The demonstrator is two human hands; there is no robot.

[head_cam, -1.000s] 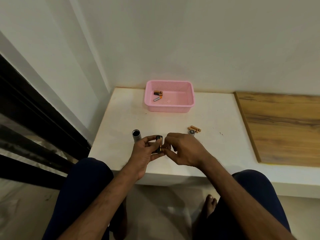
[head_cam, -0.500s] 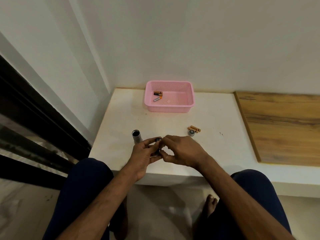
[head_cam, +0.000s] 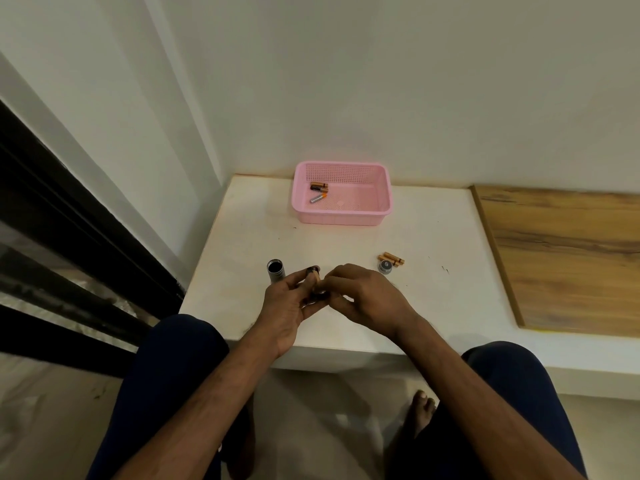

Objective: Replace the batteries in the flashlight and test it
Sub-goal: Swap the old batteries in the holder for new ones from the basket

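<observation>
Mid-swap: left hand (head_cam: 289, 308) clamped on battery holder (head_cam: 314, 284), right hand (head_cam: 363, 299) pinching a cell into it; next, seating remaining batteries (head_cam: 392, 258), then sliding into flashlight body (head_cam: 276, 270).

The flashlight body (head_cam: 276, 270) looks like matt grey metal. The pink basket (head_cam: 343, 216) is perforated plastic with a slight sheen. The white tabletop (head_cam: 433, 244) is smooth and matt; beside it lies a wood-grain board (head_cam: 568, 258), also matt. The end cap (head_cam: 385, 266) looks metallic grey.
</observation>
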